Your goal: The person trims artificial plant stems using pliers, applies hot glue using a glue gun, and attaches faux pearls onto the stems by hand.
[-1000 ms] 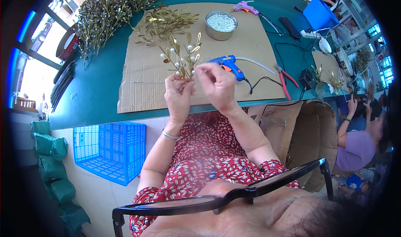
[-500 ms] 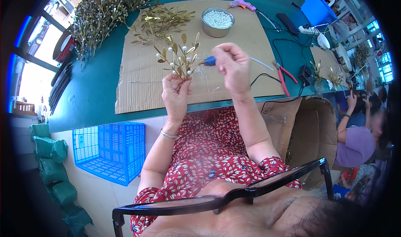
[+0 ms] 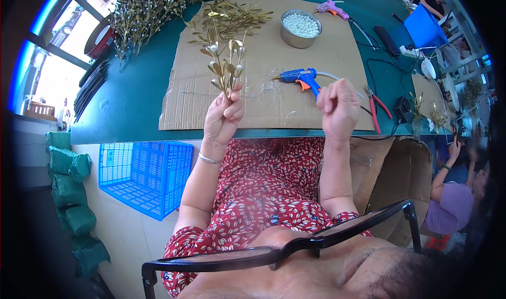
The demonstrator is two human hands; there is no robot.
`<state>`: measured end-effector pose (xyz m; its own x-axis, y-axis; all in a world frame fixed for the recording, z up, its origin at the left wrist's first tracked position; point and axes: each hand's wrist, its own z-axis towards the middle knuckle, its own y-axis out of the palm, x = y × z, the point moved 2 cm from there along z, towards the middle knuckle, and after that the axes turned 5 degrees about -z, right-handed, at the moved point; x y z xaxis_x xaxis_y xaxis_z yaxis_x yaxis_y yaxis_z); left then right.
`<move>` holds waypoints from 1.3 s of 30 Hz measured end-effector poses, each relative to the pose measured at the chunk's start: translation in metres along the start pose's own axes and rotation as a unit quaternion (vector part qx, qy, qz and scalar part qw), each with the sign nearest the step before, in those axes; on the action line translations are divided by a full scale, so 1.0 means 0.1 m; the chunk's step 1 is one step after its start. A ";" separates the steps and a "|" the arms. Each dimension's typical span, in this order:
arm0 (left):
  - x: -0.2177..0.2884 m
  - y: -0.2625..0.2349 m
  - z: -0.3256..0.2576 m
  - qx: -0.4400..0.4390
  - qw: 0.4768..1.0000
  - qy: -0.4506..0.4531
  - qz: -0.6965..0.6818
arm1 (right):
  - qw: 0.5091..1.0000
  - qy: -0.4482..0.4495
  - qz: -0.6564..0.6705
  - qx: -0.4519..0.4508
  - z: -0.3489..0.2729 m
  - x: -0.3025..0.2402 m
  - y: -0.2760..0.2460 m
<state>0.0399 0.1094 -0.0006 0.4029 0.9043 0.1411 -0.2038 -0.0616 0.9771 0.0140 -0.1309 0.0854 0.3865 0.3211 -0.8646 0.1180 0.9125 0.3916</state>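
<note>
My left hand (image 3: 225, 114) is closed round the stem of an artificial leaf spray (image 3: 226, 67), holding it upright above the cardboard sheet (image 3: 184, 109). The spray has gold-brown leaves and white pearl beads. To the right, my right hand (image 3: 338, 109) is curled shut beside the handle of a blue glue gun (image 3: 299, 77); whatever its fingers hold, if anything, is hidden. The glue gun lies on the cardboard, its nozzle pointing left toward the spray. Farther back stands a round metal tin of white pearl beads (image 3: 301, 23).
More gold sprays (image 3: 237, 17) lie at the cardboard's back, with a large beaded heap (image 3: 150, 14) at far left. Red-handled pliers (image 3: 378, 106), a purple glue gun (image 3: 332, 8) and cables are on the right. A blue crate (image 3: 147, 177) sits below the table; a co-worker (image 3: 448, 204) is at right.
My right hand has moved right and down, uncovering the blue glue gun. My left hand has turned the spray, which now looks narrower. The whole view has shifted a little.
</note>
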 end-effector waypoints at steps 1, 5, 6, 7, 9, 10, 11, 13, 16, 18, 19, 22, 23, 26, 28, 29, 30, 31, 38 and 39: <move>-0.01 0.01 -0.01 -0.008 1.000 -0.008 -0.024 | 0.999 0.021 -0.030 -0.016 -0.02 0.08 0.06; 0.00 -0.02 -0.05 -0.039 0.996 -0.018 -0.073 | 0.991 0.050 -0.105 -0.071 -0.11 0.26 0.17; 0.00 -0.01 -0.06 -0.041 0.997 -0.017 -0.070 | 0.991 0.048 -0.103 -0.072 -0.12 0.26 0.20; -0.01 -0.01 -0.05 -0.052 0.996 -0.021 -0.069 | 0.988 0.038 -0.125 -0.083 -0.12 0.25 0.22; -0.02 -0.03 -0.08 -0.045 0.997 -0.027 -0.063 | 0.988 0.026 -0.121 -0.097 -0.10 0.24 0.25; -0.04 -0.03 -0.10 -0.048 0.997 -0.030 -0.060 | 0.988 0.021 -0.120 -0.095 -0.08 0.22 0.26; -0.05 -0.03 -0.11 -0.043 0.996 -0.032 -0.068 | 0.989 0.038 -0.115 -0.091 -0.05 0.20 0.28; -0.09 -0.03 -0.14 -0.033 0.996 -0.037 -0.069 | 0.988 0.052 -0.115 -0.090 0.00 0.17 0.31; -0.15 -0.05 -0.14 -0.033 0.998 -0.046 -0.010 | 0.981 0.014 -0.161 -0.104 0.04 0.12 0.41; -0.18 -0.03 -0.15 -0.016 0.999 -0.045 -0.007 | 0.971 -0.033 -0.203 -0.120 0.05 0.11 0.47; -0.19 -0.04 -0.16 -0.039 0.998 -0.048 -0.027 | 0.956 -0.080 -0.243 -0.141 0.05 0.11 0.50; -0.20 -0.09 -0.21 -0.078 0.992 -0.060 -0.082 | 0.959 -0.052 -0.236 -0.149 -0.01 0.16 0.49; -0.21 -0.10 -0.21 -0.096 0.986 -0.072 -0.118 | 0.959 -0.051 -0.234 -0.149 -0.03 0.18 0.46; -0.20 -0.08 -0.21 -0.157 0.971 -0.081 -0.162 | 0.964 0.001 -0.221 -0.148 -0.12 0.30 0.30; -0.16 -0.03 -0.22 -0.151 0.971 -0.063 -0.173 | 0.937 -0.061 -0.309 -0.153 -0.23 0.31 0.17; -0.12 -0.02 -0.21 -0.161 0.971 -0.057 -0.165 | 0.925 -0.095 -0.340 -0.137 -0.28 0.28 0.12; -0.06 0.00 -0.21 -0.171 0.971 -0.051 -0.156 | 0.912 -0.130 -0.370 -0.121 -0.33 0.25 0.06; -0.05 0.03 -0.14 -0.168 0.975 -0.058 -0.136 | 0.904 -0.149 -0.392 -0.081 -0.38 0.23 -0.12; 0.18 0.09 -0.06 -0.142 0.985 -0.033 -0.097 | 0.869 -0.139 -0.462 0.107 -0.57 0.04 -0.92; 0.17 0.09 -0.04 -0.147 0.982 -0.033 -0.110 | 0.851 -0.145 -0.486 0.138 -0.57 0.03 -1.00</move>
<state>0.0414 0.1260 0.0101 0.5207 0.8523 -0.0490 -0.3501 0.2655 0.8983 -0.0484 -0.2071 0.0255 0.1881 -0.6636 -0.7240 0.7060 0.6038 -0.3701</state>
